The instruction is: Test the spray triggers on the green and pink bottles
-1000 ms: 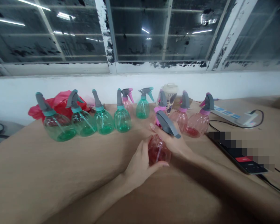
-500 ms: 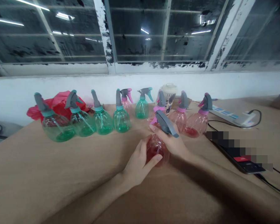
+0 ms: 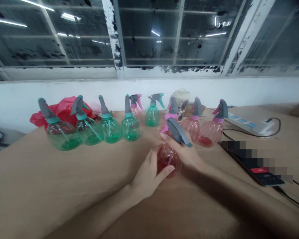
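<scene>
A pink spray bottle point(image 3: 168, 162) with a grey and pink trigger head stands on the table between my hands. My left hand point(image 3: 147, 171) wraps its lower body from the left, thumb across the near side. At the top, my right hand point(image 3: 185, 151) is closed around the neck, just under the grey spray head point(image 3: 178, 132); its fingertips are partly hidden. Beyond my right hand are more pink bottles, among them a pink spray bottle point(image 3: 210, 132) at the row's right end. To the left stand several green bottles, including a green spray bottle point(image 3: 131, 127).
A red plastic bag point(image 3: 64, 111) lies behind the green bottles. A printed cup point(image 3: 183, 103) stands at the back. On the right are a power strip point(image 3: 250, 122) and a phone point(image 3: 261, 172) with a cable. Behind the table point(image 3: 52, 186) rises a white wall with windows.
The view has shifted very slightly, so everything sits a few pixels to the right. Both hands keep the same hold on the pink spray bottle.
</scene>
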### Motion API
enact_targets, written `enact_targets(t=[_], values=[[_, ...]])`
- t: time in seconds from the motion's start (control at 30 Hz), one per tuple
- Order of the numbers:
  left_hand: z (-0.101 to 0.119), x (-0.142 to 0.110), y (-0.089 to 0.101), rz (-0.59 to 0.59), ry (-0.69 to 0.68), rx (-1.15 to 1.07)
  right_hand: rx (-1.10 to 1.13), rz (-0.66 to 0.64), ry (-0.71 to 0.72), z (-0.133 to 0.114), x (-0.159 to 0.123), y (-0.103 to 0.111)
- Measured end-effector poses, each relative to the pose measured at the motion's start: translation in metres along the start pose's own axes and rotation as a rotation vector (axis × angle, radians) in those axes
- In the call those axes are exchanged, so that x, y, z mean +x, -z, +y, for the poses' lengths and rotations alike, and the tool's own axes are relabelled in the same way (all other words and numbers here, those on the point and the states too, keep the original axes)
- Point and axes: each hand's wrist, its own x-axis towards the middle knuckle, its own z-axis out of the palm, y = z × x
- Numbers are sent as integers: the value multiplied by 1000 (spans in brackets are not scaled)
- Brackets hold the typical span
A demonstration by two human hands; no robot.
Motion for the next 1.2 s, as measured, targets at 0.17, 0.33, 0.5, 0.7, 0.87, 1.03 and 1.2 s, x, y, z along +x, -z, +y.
enact_targets(t=[0.17, 0.33, 0.5, 0.7, 0.87, 1.03, 1.2], values=[[0, -1, 0, 5, 5, 6, -20, 4, -3, -4, 1, 0], [0, -1, 0, -11, -7, 7, -41, 13, -6, -5, 1, -1], [0, -1, -1, -9, -5, 12, -17, 20, 6, -4, 1, -1], [2, -1, 2, -13, 19, 6, 14, -36, -12, -4, 2, 1], [4, -1, -2, 0, 48, 20, 34, -15, -35, 0, -3, 0], [2, -2, -8, 55, 80, 6, -46, -31, -99, 5, -7, -1], [-1, 0, -6, 140, 151, -59, -293, -114, -51, 7, -16, 3]])
